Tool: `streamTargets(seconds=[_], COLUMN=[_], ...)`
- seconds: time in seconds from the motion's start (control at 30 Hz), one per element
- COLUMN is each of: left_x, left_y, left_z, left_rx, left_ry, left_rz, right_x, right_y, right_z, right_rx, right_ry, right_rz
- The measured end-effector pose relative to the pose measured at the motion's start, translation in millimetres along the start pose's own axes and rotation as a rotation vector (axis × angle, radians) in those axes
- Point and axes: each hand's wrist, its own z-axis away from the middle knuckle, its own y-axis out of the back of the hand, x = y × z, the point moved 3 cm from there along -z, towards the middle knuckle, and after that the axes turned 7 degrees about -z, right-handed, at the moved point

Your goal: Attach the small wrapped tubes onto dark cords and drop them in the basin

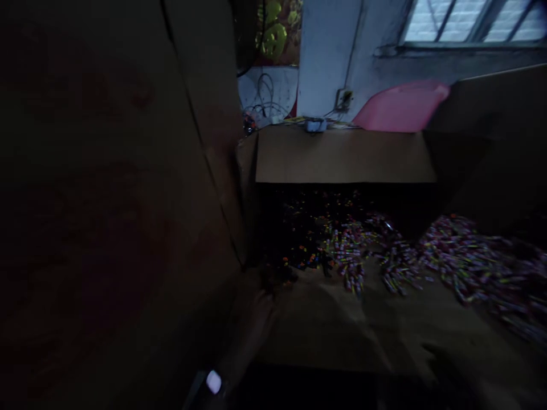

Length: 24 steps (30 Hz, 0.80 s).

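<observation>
The scene is very dark. My left hand [260, 307] reaches in from the bottom, a bright-faced watch [213, 381] on its wrist. Its fingers fade into shadow at the near edge of a heap of small dark pieces with orange and yellow specks [305, 259], so what they hold, if anything, is hidden. Right of it, many slim pink-and-white sticks [465, 259] lie heaped on a brownish surface [333, 324]; their kind is too blurred to name. A dark shape [442, 364] at the lower right may be my right hand, its fingers unclear.
Large cardboard [205, 188] rises along the left. Behind the heap stands a cardboard flap [342, 156], with a pink plastic basin [401, 108] and a small grey-blue box [315, 125] beyond it. Cables hang near a wall socket [344, 99]; a barred window [470, 23] is at upper right.
</observation>
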Motion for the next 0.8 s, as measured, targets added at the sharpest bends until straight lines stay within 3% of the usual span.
streamTargets(seconds=[0.07,0.17,0.27,0.37,0.57,0.8], left_x=[-6,-14,-17,-17,-15,-8], left_y=[4.5,12.8,14.5,6.3,-6.2,-12.5], left_z=[5,5,2,1,3,7], left_rx=[0.005,-0.011,0.027,0.025,0.047,0.048], left_ry=[0.007,0.126,0.220,0.212,0.135,0.105], left_rz=[-0.068,-0.135,-0.163,-0.218,-0.264,-0.320], right_x=[-2,-19,-40,-53,-63,-49], right_y=[-7,-38,-67,-92,-118,-120], right_z=[-9,-55,-106,-134,-139,-132], right_rx=[-0.023,-0.174,-0.128,-0.098,-0.029,-0.013], right_ry=[-0.037,-0.052,-0.073,-0.139,-0.211,-0.158], right_rz=[0.005,0.048,0.150,0.238,0.383,0.309])
